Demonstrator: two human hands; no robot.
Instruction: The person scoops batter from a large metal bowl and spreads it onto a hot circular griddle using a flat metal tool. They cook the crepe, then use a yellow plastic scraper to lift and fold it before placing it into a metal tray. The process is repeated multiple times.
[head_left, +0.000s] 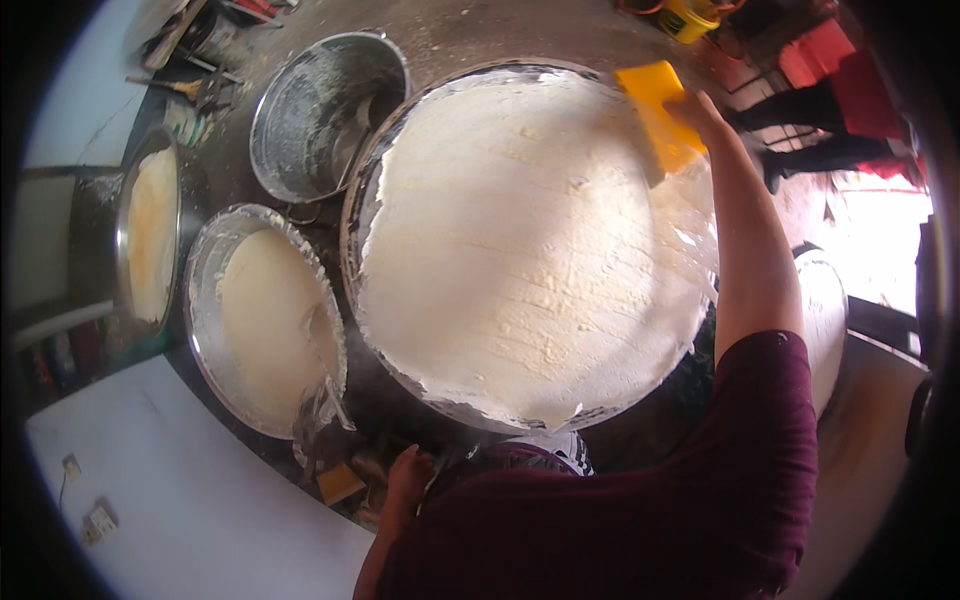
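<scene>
Right fingers [692,112] grasp our flat yellow plastic scraper [650,92], likely light, springy, best held mid-edge; left fingers [412,468]: we can't tell

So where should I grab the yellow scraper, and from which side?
Probably take the yellow scraper by its right long edge, coming in from the right, where the right hand holds it. It is a broad, flat piece, so that edge should be easy to pinch, and the opposite long edge stays free over the pale layer.
</scene>
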